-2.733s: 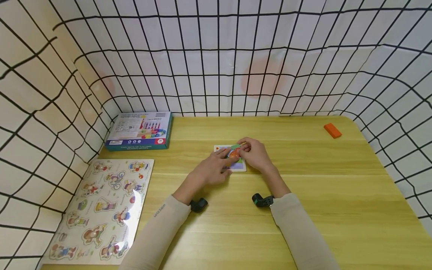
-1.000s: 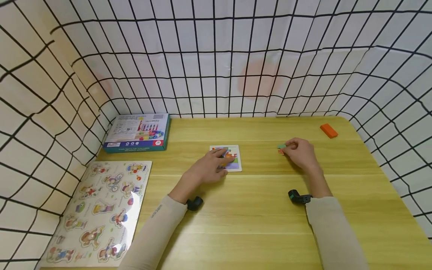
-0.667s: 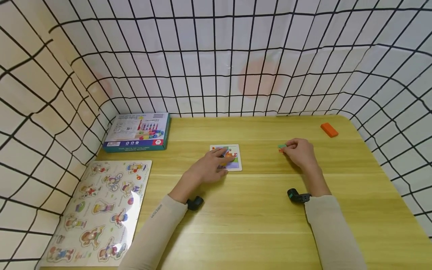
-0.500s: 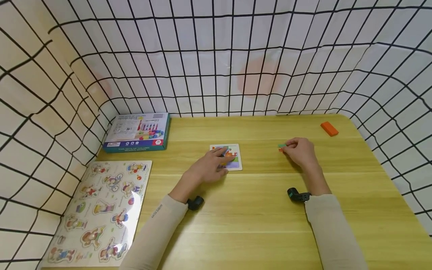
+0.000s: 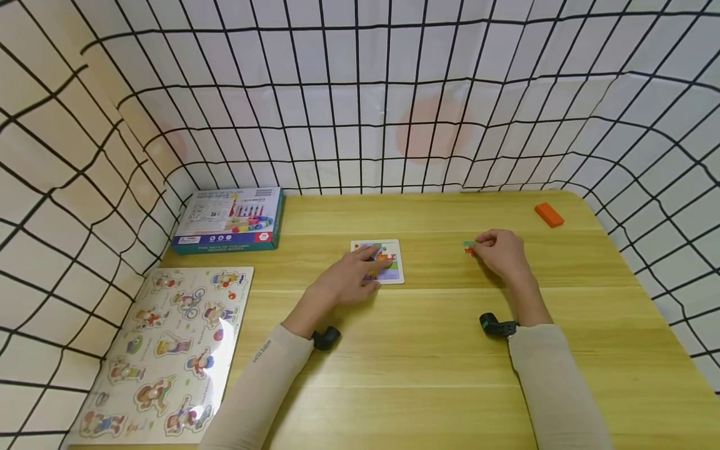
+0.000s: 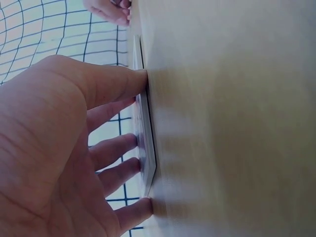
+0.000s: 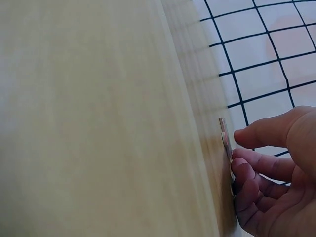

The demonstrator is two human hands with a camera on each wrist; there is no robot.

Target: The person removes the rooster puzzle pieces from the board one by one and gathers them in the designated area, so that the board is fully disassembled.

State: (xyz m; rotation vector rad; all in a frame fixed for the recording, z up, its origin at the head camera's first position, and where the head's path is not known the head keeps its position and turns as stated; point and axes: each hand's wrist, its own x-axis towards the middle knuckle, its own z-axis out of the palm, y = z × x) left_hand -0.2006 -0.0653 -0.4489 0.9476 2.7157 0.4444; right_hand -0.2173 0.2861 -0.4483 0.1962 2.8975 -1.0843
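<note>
"Puzzle piece (image 5: 468, 248), green and orange-red: where is it now?"

"Out on the counter (image 5: 439, 350), low against its surface, to the right of the puzzle board (image 5: 400, 264) and well apart from it. A few seconds ago the right hand (image 5: 500, 253) was over the board's upper right, fingers on that green and orange part. Since then the two have parted company."

"And over the last second?"

"Hardly anything. The right hand has stayed in the same spot, and so has the piece."

"How does its grip stand?"

"Nearly closed, fingers curled in at the piece's right edge. In the right wrist view the thumb tip comes very near it, so I can't tell how firm the hold is, nor whether that's one piece or a couple overlapping."

"And the left grip?"

"Spread wide. The left hand (image 5: 351, 278) rests across the board, thumb at the near edge and fingertips on the picture, not curled round anything. It hasn't left the board in all this time."

"So what does the change amount to?"

"My reading: the piece is off the board rather than seated in it, and the board is being steadied. Whether there's a full gap in the picture I can't say; the left fingers cover too much of it."
</note>
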